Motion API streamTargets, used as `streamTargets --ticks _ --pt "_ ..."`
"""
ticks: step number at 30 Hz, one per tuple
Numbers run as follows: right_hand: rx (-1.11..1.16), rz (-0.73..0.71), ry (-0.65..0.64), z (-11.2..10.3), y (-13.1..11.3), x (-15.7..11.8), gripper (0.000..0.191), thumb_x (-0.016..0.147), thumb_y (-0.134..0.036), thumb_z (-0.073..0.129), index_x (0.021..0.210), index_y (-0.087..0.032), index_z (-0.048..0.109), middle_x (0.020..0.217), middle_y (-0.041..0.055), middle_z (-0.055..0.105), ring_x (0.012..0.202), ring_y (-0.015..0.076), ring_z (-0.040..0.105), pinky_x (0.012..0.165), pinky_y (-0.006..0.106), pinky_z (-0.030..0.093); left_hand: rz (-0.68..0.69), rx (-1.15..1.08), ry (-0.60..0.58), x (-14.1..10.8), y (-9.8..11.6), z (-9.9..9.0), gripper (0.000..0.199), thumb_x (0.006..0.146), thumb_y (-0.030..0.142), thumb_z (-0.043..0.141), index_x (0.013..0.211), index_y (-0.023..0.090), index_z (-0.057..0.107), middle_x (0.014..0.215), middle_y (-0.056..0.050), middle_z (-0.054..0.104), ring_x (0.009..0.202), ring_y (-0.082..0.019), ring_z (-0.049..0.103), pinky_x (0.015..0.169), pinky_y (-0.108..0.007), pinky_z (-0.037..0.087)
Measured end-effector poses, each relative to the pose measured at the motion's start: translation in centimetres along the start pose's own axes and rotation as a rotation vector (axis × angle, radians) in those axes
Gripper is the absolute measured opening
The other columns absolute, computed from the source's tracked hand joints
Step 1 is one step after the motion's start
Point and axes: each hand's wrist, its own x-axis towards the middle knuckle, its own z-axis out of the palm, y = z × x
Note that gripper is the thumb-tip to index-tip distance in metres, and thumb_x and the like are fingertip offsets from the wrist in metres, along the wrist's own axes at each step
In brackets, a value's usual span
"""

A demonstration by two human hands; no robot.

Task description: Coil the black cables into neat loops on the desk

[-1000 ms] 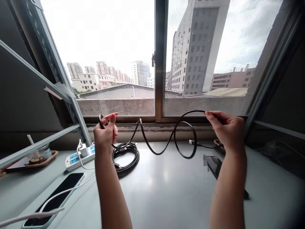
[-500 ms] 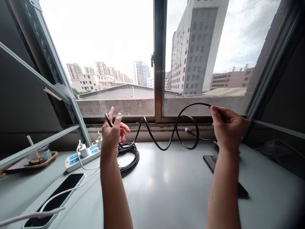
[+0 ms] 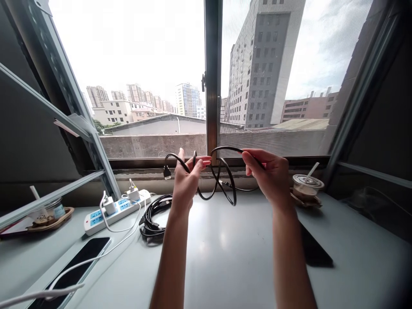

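Cable [image 3: 225, 148], black, hangs raised between both hands in loose loops, just right of centre in my view. Left hand [image 3: 186, 180] sits at 7 o'clock from centre: fingers parted, cable lying across it; I can't tell if it's gripping. Plug [image 3: 167, 173] hangs past it, 8-to-9. Right hand [image 3: 270, 174], 3-to-4 o'clock, has thumb and fingertips pinched on the cable. I see another connector [image 3: 227, 183] near 5, behind the loops; can't tell which lead it ends.

Desk [image 3: 225, 266] below: black cable coil [image 3: 147, 214] at 7-to-8, partly behind left forearm [image 3: 174, 262]. Power strip [image 3: 119, 208] at 8, two white chargers [image 3: 110, 206] plugged in. Phone [image 3: 86, 249] farther out, same bearing, white cord [image 3: 97, 257] across it. Dark flat device [image 3: 317, 251] at 4, lidded cup [image 3: 307, 185] 3-to-4, beyond the right hand.
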Motion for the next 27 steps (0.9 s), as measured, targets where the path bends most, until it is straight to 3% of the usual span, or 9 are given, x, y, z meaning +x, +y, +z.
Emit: streamTargets --ticks 2,4,7,10,13,18,22,25,27 --pt "-0.012 0.008 -0.106 0.0 -0.2 -0.2 0.021 0.079 -0.035 0.064 0.087 -0.018 0.072 0.056 -0.0036 0.052 0.048 0.0062 0.046 0.045 0.019 0.038 0.071 -0.003 0.049 0.3 -0.4 0.0 0.064 0.088 0.021 0.052 0.144 0.011 0.023 0.090 -0.008 0.072 0.071 -0.013 0.068 0.060 -0.019 0.052" --pt "-0.052 -0.001 -0.226 -0.5 -0.4 -0.3 0.021 0.080 -0.035 0.063 0.090 -0.018 0.073 0.064 -0.0016 0.055 0.054 0.0070 0.050 0.047 0.019 0.039 0.124 0.019 0.124 0.5 -0.5 -0.2 0.057 0.090 0.030 0.050 0.140 0.010 0.032 0.088 -0.009 0.072 0.054 -0.010 0.064 0.042 -0.016 0.043" --pt "-0.100 -0.012 -0.367 -1.5 -0.6 -0.5 0.021 0.082 -0.034 0.061 0.091 -0.018 0.072 0.071 0.0003 0.057 0.062 0.0085 0.053 0.051 0.020 0.041 0.225 0.039 0.287 0.5 -0.2 -0.7 0.053 0.089 0.033 0.050 0.136 0.013 0.039 0.093 -0.008 0.072 0.046 -0.007 0.059 0.035 -0.016 0.035" --pt "-0.188 0.045 -0.338 -2.5 -0.6 -0.5 0.026 0.084 -0.035 0.058 0.097 -0.017 0.070 0.081 0.0032 0.061 0.068 0.0106 0.055 0.054 0.021 0.042 0.302 0.047 0.366 0.5 0.2 -1.2 0.049 0.089 0.032 0.048 0.135 0.016 0.041 0.095 -0.007 0.072 0.050 -0.007 0.060 0.039 -0.016 0.039" --pt "-0.240 0.184 -0.316 -2.4 -0.3 -0.5 0.031 0.089 -0.035 0.047 0.109 -0.015 0.061 0.089 0.0064 0.065 0.075 0.0128 0.058 0.055 0.022 0.042 0.303 0.056 0.323 0.3 0.5 -1.1 0.048 0.089 0.033 0.049 0.134 0.017 0.043 0.089 -0.005 0.072 0.052 -0.008 0.061 0.040 -0.016 0.039" --pt "0.000 0.434 -0.507 0.8 0.8 -0.6 0.032 0.094 -0.030 0.034 0.121 -0.014 0.041 0.095 0.0092 0.068 0.074 0.0127 0.062 0.050 0.020 0.043 0.210 0.022 0.220 -0.1 0.3 0.4 0.055 0.086 0.037 0.055 0.134 0.014 0.042 0.082 -0.006 0.073 0.068 -0.014 0.068 0.046 -0.017 0.046" --pt "0.287 0.382 -0.532 3.9 2.1 -0.6 0.021 0.094 -0.023 0.038 0.111 -0.016 0.047 0.079 0.0032 0.068 0.079 0.0123 0.065 0.079 0.028 0.049 0.101 0.005 0.085 -0.2 -0.2 1.4 0.072 0.083 0.038 0.059 0.142 0.010 0.028 0.091 -0.009 0.072 0.085 -0.019 0.068 0.059 -0.021 0.053" --pt "0.425 0.441 -0.470 4.9 2.5 -0.3 0.019 0.093 -0.026 0.039 0.106 -0.018 0.050 0.080 0.0025 0.066 0.069 0.0123 0.065 0.058 0.023 0.051 0.044 0.059 0.101 0.0 -0.3 1.3 0.065 0.081 0.038 0.062 0.137 0.013 0.039 0.109 -0.009 0.068 0.111 -0.021 0.058 0.080 -0.024 0.052" --pt "0.455 0.498 -0.411 4.9 2.5 0.0 0.022 0.092 -0.028 0.041 0.111 -0.020 0.049 0.085 0.0032 0.066 0.060 0.0112 0.062 0.039 0.018 0.039 0.020 0.113 0.151 0.2 -0.2 0.9 0.057 0.080 0.038 0.061 0.130 0.015 0.049 0.117 -0.007 0.064 0.124 -0.021 0.047 0.094 -0.026 0.045"
